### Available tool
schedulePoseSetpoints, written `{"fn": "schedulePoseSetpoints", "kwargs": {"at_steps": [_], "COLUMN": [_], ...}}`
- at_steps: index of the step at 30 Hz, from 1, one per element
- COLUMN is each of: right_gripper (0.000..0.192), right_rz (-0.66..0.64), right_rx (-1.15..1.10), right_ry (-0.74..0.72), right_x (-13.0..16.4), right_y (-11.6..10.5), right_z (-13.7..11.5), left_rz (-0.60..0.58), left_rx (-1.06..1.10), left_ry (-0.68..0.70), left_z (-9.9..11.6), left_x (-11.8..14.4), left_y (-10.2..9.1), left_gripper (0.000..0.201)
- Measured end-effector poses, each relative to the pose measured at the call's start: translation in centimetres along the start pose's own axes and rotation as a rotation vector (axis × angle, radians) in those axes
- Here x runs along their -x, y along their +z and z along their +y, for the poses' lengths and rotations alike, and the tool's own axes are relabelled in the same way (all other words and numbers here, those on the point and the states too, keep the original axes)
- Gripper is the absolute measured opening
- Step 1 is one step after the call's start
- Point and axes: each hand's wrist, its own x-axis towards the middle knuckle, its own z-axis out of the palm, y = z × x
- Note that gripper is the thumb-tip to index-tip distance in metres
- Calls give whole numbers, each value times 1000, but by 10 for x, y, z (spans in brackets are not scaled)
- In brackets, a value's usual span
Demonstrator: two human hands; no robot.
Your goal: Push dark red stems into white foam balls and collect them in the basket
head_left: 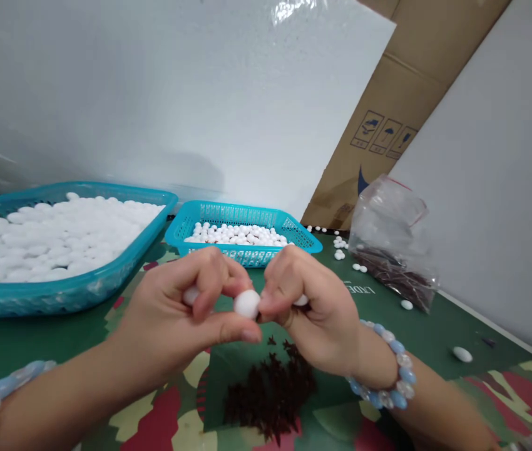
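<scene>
Nearest, a pile of small dark reddish-brown pieces [270,394] lies on the green camouflage-patterned table cover [491,369], just below the hands. Above it the left hand [176,319] and the right hand [313,313] meet fingertip to fingertip around a white bead [246,303]. The left thumb and forefinger are closed on the bead, and a second white bead [191,294] shows tucked among the left fingers. The right hand is curled shut against the bead's right side, with another white piece [300,301] showing at its fingers. Both wrists wear pale blue beaded bracelets [388,369].

To the right, loose white beads [462,354] are scattered on the cover near a clear plastic bag [395,247] holding more dark pieces. Farther back stands a small turquoise basket [242,257] of white beads, and at far left a large turquoise basket [59,294] heaped with them. Behind are a white board [176,94] and a cardboard box [388,119].
</scene>
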Motion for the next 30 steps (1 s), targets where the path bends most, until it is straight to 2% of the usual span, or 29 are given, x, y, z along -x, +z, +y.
{"fn": "schedulePoseSetpoints", "kwargs": {"at_steps": [6, 16, 20, 23, 27, 30], "right_gripper": [20, 17, 17, 18, 13, 11], "right_rz": [-49, -89, -34, -4, 7, 18], "right_rx": [-22, -19, 39, 154, 249, 147], "right_ry": [-55, 0, 5, -69, -175, -106], "right_x": [-1, -1, -1, -3, -5, -4], "right_y": [0, 0, 0, 0, 0, -1], "right_z": [5, 2, -2, -5, -8, -7], "left_rz": [9, -91, -67, -71, -79, -147], "left_rx": [46, -128, -102, 8, 88, 198], "left_ry": [-48, 103, 43, -47, -93, -138], "left_z": [-2, 0, 6, 11, 14, 15], "left_x": [-1, 3, -2, -5, -7, -6], "left_y": [2, -4, -3, -4, -6, -8], "left_gripper": [40, 38, 37, 35, 36, 37]}}
